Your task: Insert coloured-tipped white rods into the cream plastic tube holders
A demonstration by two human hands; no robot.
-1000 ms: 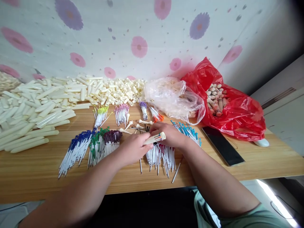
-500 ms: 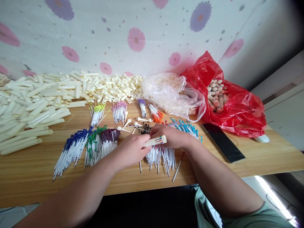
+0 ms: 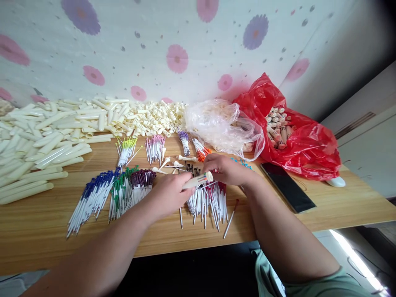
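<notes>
My left hand [image 3: 170, 189] is closed around a cream multicolour pen barrel [image 3: 198, 180], its open end tilted up to the right with coloured refill tops in the slots. Just right of that end, my right hand [image 3: 227, 170] has its fingers bent together; what they hold is hidden. Beneath both hands lie dark red refills [image 3: 213, 202] and, behind them, black refills [image 3: 192, 168]. Left of my left hand are maroon refills [image 3: 142, 179], green refills [image 3: 121, 198] and blue refills [image 3: 93, 198]. Light blue refills [image 3: 241, 163] are mostly covered by my right hand.
Cream barrel parts [image 3: 62, 128] are heaped at the back left. Yellow refills [image 3: 126, 148], pink refills [image 3: 155, 146], purple refills [image 3: 184, 142] and orange refills [image 3: 202, 150] lie behind my hands. A clear bag [image 3: 222, 126], red bag [image 3: 312, 144] and phone [image 3: 287, 187] are to the right.
My right hand has risen slightly away from the refills and shifted beside the barrel's open end. The barrel in my left hand has moved a little left, and the view has tilted slightly.
</notes>
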